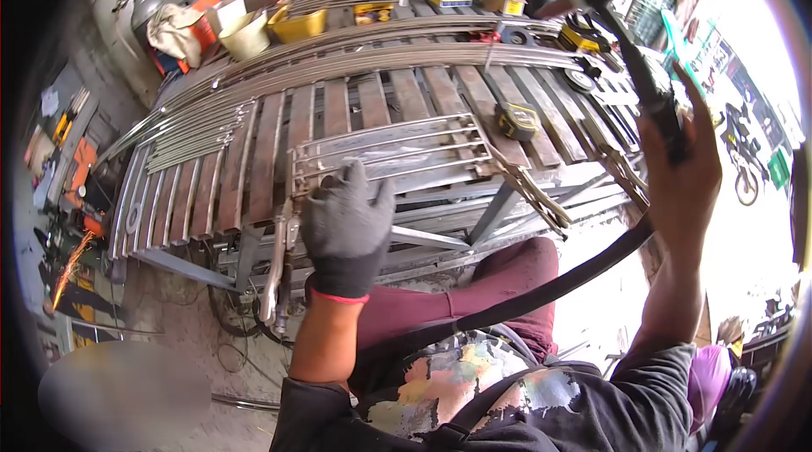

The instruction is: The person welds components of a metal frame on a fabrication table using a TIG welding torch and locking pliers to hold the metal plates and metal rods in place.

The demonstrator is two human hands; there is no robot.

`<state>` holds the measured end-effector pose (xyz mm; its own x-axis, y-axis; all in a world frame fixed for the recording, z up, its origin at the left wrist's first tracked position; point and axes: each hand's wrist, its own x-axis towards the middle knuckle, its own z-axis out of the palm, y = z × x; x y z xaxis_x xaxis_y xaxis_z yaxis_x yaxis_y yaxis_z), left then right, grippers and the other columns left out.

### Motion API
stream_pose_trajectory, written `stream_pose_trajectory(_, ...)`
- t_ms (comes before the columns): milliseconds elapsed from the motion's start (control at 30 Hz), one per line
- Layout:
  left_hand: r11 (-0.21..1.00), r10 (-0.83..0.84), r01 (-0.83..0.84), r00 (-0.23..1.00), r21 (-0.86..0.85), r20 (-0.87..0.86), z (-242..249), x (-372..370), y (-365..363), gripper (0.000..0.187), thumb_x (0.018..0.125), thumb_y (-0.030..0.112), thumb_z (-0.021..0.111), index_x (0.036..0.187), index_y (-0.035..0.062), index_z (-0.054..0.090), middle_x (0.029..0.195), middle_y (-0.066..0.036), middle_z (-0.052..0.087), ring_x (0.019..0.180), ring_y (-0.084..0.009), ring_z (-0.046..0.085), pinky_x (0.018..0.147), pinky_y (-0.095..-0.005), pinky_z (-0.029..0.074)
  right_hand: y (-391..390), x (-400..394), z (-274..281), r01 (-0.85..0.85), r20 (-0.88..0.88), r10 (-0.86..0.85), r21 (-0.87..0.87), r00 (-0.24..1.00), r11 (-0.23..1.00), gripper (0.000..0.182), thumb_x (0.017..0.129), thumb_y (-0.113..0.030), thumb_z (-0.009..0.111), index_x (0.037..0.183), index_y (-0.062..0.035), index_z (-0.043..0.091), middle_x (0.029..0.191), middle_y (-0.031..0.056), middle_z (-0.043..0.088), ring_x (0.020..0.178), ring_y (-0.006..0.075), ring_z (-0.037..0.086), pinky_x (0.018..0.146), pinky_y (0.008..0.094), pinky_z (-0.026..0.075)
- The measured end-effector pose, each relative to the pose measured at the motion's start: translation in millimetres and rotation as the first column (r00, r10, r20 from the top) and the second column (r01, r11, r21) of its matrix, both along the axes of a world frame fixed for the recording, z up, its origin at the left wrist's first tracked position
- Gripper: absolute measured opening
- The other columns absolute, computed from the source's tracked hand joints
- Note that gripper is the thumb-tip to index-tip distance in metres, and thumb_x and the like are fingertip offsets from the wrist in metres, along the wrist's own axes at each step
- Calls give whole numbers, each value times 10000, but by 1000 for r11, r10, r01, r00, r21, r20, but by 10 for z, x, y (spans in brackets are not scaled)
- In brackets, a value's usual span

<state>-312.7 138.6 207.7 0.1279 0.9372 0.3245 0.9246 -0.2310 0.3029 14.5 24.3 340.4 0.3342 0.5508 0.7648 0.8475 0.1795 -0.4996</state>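
My left hand (348, 219), in a grey glove, is over the near left corner of a small metal frame (406, 132) of thin rods, with its index finger and thumb spread apart. My bare right hand (687, 166) is raised at the right, closed around the black handle of a welding torch (639, 67), whose head points up and away from the frame. A thick black hose (541, 287) runs from beneath that hand across my lap. Locking pliers (277, 270) hang at the frame's left end, and another pair (537, 190) sits at its right end.
The frame lies on a slatted metal table (271, 147). A tape measure (518, 120) is right of it. Long metal rods (364, 59) stretch across behind, with shorter rods (199, 139) at left. Yellow containers (298, 25) stand farther back. Sparks (72, 270) fly at the far left.
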Motion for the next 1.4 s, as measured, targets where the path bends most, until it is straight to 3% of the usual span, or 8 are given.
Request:
stream_pose_trajectory(233,773,-337,258,941,580,30,305,346,549,542,1029,337,770,1432,-15,693,1387,-267,732,1211,-460,719,1045,-544,581,512,1655,736,310,325,-319,81,890,947,769,1012,-392,881,1673,-147,573,934,79,796,781,156,745,782,345,587)
stream_pose_trajectory(400,836,-87,187,973,515,-213,-185,594,1029,837,1077,619,631,1667,33,539,1653,-253,605,1578,-494,484,1321,-640,281,926,1694,661,150,248,-116,-121,962,981,779,999,-237,877,1682,-106,528,984,155,823,863,296,813,838,444,634)
stream_pose_trajectory(500,950,-200,247,951,191,-235,-398,578,1062,853,1047,632,639,1647,31,556,1676,-212,598,1527,-461,541,1328,-634,262,1075,1504,341,-34,259,85,-195,962,980,764,1005,-190,847,1680,-107,501,1087,196,828,988,369,822,904,480,638)
stream_pose_trajectory(667,961,-232,260,945,97,-229,-329,562,1074,932,1060,724,535,1706,54,490,1732,-208,538,1591,-453,484,1356,-632,236,1349,1171,-135,-88,535,223,-265,815,960,658,1094,-297,694,1684,-128,457,1140,265,760,791,485,775,659,580,627)
stream_pose_trajectory(700,966,-225,249,943,69,-246,-335,560,1056,946,1060,733,526,1718,56,473,1752,-205,515,1617,-451,454,1364,-629,225,1332,1038,-143,-76,509,250,-338,824,938,735,1035,-287,804,1685,-185,477,1199,242,746,891,499,765,730,582,630)
stream_pose_trajectory(967,967,-211,234,958,100,-196,-359,569,1002,960,1071,756,509,1700,31,499,1710,-246,545,1615,-483,434,1372,-575,219,1518,931,-439,-220,656,424,-374,625,901,792,1055,-177,678,1764,-99,334,1050,247,672,710,456,743,565,580,584)
stream_pose_trajectory(1233,963,-230,254,947,85,-222,-265,574,962,945,1083,743,509,1687,17,507,1690,-225,575,1559,-442,507,1361,-562,241,1898,880,-228,-221,550,415,-385,725,896,754,1042,-93,666,1724,-57,347,1267,292,695,1115,485,743,941,562,603)
stream_pose_trajectory(1400,965,-231,251,951,74,-207,-227,589,940,914,1083,709,540,1682,18,514,1644,-251,608,1542,-466,524,1349,-563,277,1898,723,-401,-198,541,410,-407,734,892,808,1024,-107,686,1741,-39,321,1233,321,690,1063,516,740,916,582,601)
